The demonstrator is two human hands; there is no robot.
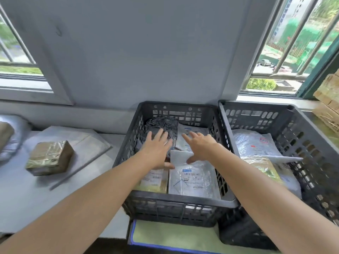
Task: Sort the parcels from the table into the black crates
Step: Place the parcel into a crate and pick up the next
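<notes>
My left hand (157, 147), right hand (200, 145) spread wide, empty, over centre crate (174, 208). Taped box (50, 158) at frame left: I judge stiff, slick wrap; clamp opposite sides.

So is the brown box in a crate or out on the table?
Out. The brown box sits on a flat white parcel on the table, left of the black crates.

Your left crate (174, 209) and right crate (256, 114) are matt black plastic. The mailer (192, 178) is glossy, wrinkled silver plastic, the bag (161, 123) crumpled black film. Shiny clear tape (49, 148) wraps the brown box (55, 163) on the smooth matt surface (22, 195).
</notes>
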